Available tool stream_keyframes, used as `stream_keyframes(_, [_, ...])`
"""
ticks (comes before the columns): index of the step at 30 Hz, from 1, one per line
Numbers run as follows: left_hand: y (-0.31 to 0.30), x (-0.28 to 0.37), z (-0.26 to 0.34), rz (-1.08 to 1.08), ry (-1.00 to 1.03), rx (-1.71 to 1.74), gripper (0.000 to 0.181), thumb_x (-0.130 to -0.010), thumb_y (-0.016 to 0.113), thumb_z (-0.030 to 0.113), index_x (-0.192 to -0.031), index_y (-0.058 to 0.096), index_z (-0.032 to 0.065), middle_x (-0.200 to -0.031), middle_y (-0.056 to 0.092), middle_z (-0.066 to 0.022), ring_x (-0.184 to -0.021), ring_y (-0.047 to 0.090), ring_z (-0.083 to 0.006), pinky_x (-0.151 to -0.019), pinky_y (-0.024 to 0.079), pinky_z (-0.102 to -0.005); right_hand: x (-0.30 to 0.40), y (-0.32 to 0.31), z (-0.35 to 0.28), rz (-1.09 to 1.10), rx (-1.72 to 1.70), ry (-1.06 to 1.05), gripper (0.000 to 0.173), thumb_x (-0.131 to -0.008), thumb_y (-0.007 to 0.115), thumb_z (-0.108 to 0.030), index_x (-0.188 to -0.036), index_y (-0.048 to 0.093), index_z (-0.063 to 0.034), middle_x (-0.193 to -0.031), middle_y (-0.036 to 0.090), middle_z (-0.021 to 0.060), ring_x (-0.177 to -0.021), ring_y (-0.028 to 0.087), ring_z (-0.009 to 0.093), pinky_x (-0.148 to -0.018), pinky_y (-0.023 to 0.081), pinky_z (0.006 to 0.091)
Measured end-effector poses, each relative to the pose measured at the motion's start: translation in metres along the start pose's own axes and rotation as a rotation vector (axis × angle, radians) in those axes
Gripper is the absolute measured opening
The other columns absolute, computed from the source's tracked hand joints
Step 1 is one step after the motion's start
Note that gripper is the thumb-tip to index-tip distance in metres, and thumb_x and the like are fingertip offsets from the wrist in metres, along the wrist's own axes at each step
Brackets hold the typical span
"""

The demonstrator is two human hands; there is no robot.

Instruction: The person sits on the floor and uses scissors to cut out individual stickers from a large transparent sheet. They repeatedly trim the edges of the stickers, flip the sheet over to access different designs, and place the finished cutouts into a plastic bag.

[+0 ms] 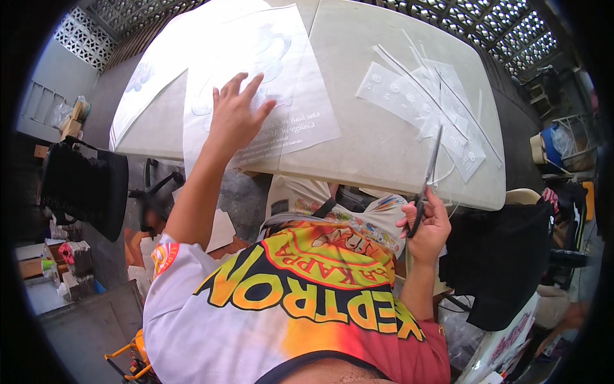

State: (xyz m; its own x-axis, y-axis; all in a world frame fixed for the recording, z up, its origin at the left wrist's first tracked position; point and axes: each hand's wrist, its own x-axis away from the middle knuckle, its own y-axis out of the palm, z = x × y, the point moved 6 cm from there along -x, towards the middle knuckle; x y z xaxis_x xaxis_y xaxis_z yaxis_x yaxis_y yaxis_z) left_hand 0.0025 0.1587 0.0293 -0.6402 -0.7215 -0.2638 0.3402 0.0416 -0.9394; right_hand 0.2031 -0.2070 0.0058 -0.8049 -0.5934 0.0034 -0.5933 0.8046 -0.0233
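Observation:
A large translucent printed film sheet (307, 91) lies on the white folding table (364, 149), its lower left part hanging over the near edge. My left hand (241, 113) rests over the sheet with its fingers spread and nothing held. Near the table's front right edge, my right hand (427, 218) holds a pair of scissors (431, 168) by the dark handles, blades pointing away from me. Beyond the blades are small translucent film pieces (393, 86) bearing marks, with narrow cut strips (412, 79) across them. Another sheet (158, 81) lies at the table's left.
A black chair (86, 187) stands left of the table. Black cloth (499, 259) hangs at the right, close to my right forearm. Further right are a blue container (556, 146) and a metal rack. Papers (223, 230) lie on the floor below the table's near edge.

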Motion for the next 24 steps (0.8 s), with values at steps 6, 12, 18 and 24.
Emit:
stream_keyframes(6, [-0.003,-0.008,-0.038,-0.242,0.044,0.125,0.046,-0.101,0.049,0.044,-0.128,0.063,0.0098,-0.150,0.042,-0.0195,-0.145,0.026,-0.0438,-0.116,0.017,-0.0632,0.012,0.017,-0.006,-0.157,0.061,-0.084,0.057,-0.084,0.073,0.005,-0.136,0.052,0.0024,-0.084,0.067,0.0095,-0.069,0.066,0.013,-0.059,0.057,0.0260])
stream_keyframes(12, [-0.013,0.006,-0.041,0.023,0.015,0.203,0.045,-0.099,0.056,0.040,-0.134,0.059,0.0118,-0.151,0.042,-0.0188,-0.143,0.033,-0.0388,-0.117,0.020,-0.0598,0.023,0.033,0.009,-0.239,-0.088,0.187,0.058,-0.086,0.070,0.007,-0.140,0.051,-0.0024,-0.083,0.069,0.0096,-0.068,0.067,0.013,-0.057,0.057,0.0251])
stream_keyframes(18, [-0.007,0.037,-0.015,-0.146,0.336,0.088,0.049,-0.092,0.064,0.039,-0.133,0.061,0.0137,-0.151,0.044,-0.0143,-0.143,0.034,-0.0384,-0.118,0.019,-0.0579,0.034,0.042,0.011,-0.380,-0.080,0.259,0.057,-0.090,0.066,0.003,-0.143,0.048,-0.0079,-0.085,0.067,0.0094,-0.066,0.066,0.013,-0.047,0.052,0.0234])
stream_keyframes(24, [-0.022,0.060,0.044,-0.096,0.510,0.263,0.045,-0.082,0.076,0.029,-0.122,0.066,0.0104,-0.138,0.055,-0.0144,-0.139,0.040,-0.0373,-0.118,0.022,-0.0589,0.051,0.045,0.021,-0.415,-0.300,0.373,0.053,-0.097,0.062,-0.011,-0.146,0.041,-0.0086,-0.089,0.063,0.0114,-0.068,0.065,0.015,-0.050,0.054,0.0254])
